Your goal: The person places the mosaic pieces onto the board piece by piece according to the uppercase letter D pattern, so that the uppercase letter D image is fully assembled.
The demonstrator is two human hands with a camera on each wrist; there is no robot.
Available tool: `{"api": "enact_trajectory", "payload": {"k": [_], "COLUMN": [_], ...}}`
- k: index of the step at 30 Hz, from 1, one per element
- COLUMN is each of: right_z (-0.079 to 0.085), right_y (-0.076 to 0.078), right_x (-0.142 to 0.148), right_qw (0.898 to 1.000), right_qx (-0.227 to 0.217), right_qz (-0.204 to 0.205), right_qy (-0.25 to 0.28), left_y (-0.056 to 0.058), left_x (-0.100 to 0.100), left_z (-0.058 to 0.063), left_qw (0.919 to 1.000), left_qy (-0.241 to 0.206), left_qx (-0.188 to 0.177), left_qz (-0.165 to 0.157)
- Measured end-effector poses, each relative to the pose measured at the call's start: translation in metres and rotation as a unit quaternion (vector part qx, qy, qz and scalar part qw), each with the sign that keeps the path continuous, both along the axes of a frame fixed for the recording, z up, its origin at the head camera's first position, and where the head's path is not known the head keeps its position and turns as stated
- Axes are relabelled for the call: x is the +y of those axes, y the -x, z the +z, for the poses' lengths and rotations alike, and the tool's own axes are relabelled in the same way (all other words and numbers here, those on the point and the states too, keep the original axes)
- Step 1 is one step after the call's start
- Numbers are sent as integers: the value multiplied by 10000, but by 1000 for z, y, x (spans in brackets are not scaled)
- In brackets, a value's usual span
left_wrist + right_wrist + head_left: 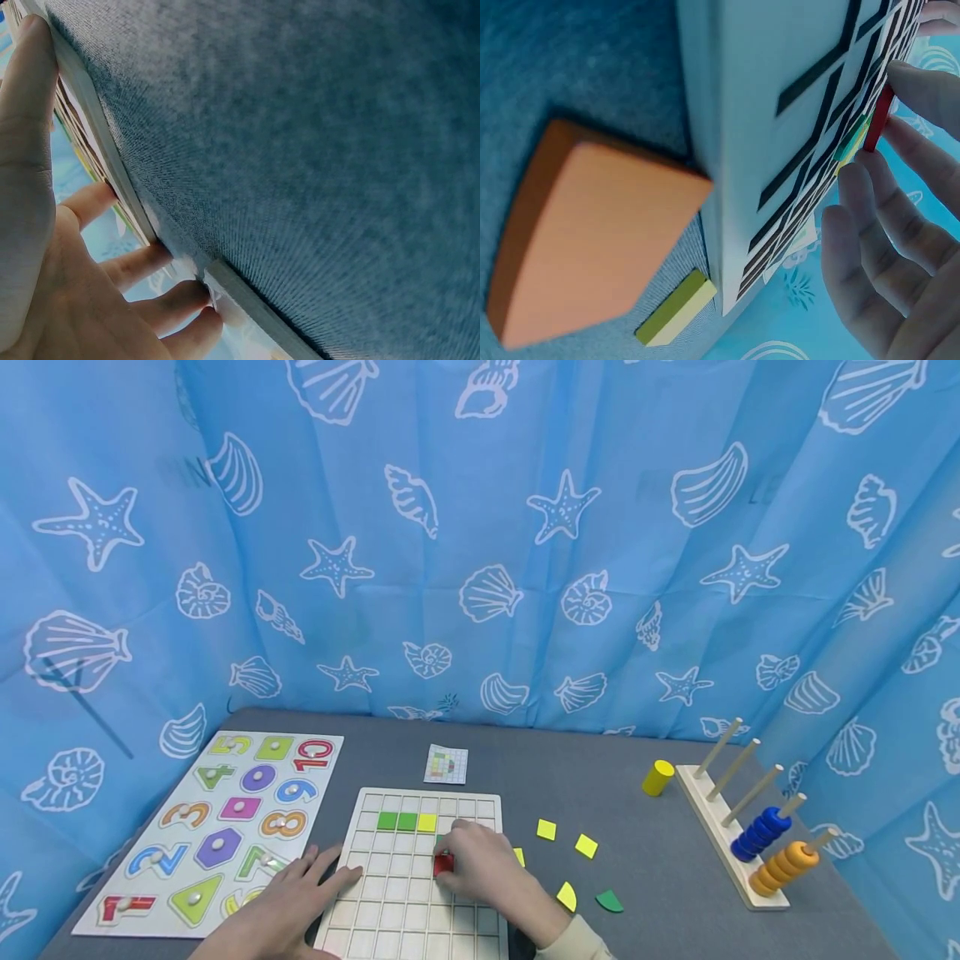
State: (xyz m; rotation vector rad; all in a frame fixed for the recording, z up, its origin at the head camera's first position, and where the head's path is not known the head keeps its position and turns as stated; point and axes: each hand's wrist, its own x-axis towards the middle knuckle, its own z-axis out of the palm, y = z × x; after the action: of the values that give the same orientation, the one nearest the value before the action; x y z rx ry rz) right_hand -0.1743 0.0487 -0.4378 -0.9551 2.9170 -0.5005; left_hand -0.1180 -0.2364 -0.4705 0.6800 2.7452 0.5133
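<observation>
A pale wooden grid board (395,889) lies at the front middle of the grey table. My right hand (483,860) pinches a red tile (443,865) between thumb and fingers, over the board's right half. The right wrist view shows this red tile (879,118) tilted on edge, close to a green tile (850,139) on the grid. Two green tiles (397,822) and a yellow tile (427,822) sit in a row near the board's far side. My left hand (288,897) rests with spread fingers at the board's left edge, fingertips touching it.
A number and shape puzzle board (240,806) lies left. Behind the grid stands a small picture card (446,765). Loose yellow tiles (547,829) and a green quarter-round piece (610,901) lie right. Farther right are a yellow cylinder (657,778) and a peg stand (731,852) with blue and orange rings.
</observation>
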Motion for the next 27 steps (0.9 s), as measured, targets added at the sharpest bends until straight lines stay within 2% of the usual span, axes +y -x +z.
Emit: {"api": "enact_trajectory", "payload": {"k": [18, 27], "right_z": [-4, -5], "right_y": [-1, -2], "right_x": [-4, -3], "right_qw": [9992, 9996], "right_qx": [326, 273], "right_qz": [-33, -30], "right_qy": [-207, -102], "left_y": [0, 1], "left_x": [-1, -1], "left_z": [-2, -2], "left_qw": [10000, 10000], "left_qy": [-11, -7], "left_qx": [65, 56], "left_qz": [-59, -73]}}
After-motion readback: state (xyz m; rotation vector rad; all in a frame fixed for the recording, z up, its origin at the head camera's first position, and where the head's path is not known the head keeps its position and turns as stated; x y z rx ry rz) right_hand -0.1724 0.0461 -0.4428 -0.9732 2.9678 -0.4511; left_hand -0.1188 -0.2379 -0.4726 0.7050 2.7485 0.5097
